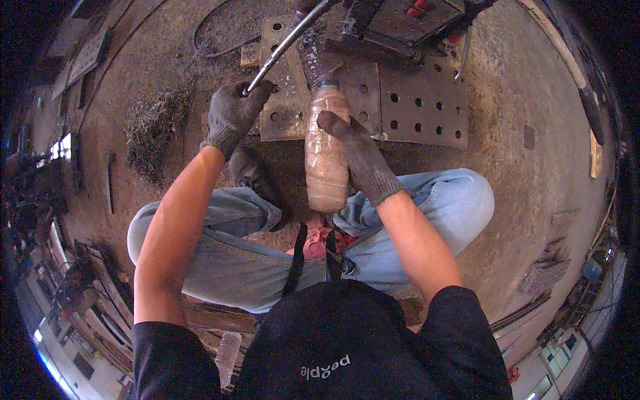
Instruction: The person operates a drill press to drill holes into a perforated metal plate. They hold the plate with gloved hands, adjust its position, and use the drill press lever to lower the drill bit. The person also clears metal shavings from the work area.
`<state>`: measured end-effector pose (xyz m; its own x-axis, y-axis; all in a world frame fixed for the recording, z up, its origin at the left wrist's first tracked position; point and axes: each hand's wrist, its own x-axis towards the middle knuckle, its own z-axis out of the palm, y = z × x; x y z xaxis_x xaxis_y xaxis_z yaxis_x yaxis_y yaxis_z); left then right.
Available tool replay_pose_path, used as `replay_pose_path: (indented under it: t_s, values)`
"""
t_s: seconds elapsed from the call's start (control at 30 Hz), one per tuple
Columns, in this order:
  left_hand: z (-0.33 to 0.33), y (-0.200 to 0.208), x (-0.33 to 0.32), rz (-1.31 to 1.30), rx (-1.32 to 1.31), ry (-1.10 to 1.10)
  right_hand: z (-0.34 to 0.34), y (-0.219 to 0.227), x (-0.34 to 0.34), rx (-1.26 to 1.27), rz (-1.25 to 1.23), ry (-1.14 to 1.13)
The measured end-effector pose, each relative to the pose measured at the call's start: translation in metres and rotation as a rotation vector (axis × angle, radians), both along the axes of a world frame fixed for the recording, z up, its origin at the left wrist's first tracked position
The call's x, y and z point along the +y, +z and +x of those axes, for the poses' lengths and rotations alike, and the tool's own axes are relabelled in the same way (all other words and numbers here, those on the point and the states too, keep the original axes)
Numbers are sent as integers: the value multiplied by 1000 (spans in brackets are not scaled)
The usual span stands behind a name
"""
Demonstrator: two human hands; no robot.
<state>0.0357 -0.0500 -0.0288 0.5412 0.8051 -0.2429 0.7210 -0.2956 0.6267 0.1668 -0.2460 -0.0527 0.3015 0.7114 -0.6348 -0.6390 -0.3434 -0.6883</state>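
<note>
In a dark grey knit glove, my left hand (235,115) is closed around the lower end of a shiny metal bar (290,45), which slants up and right toward a dark machine (407,23). My right hand (360,152), gloved alike, grips a clear plastic bottle (327,177) from its right side, thumb across the front. Brownish, murky contents show through the crinkled bottle. Its dark-capped neck points away from me, over a steel plate (427,100) with rows of round holes. Whitish drops or specks lie on the plate beyond the neck.
A heap of metal shavings (157,130) lies on the floor to the left, with more shavings behind the plate. A small wood block (251,55) sits by the plate's left edge. A thin bar (109,183) lies farther left. My shoe (250,170) is below my left hand.
</note>
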Motion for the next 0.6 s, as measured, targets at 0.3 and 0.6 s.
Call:
replay_pose_path:
  t_s: [0.3, 0.6]
  values:
    - [2, -1, -1, -20, 13, 13, 2, -16, 0, -129, -70, 75]
    - [1, -8, -1, -3, 14, 62, 7, -19, -3, -131, -108, 112]
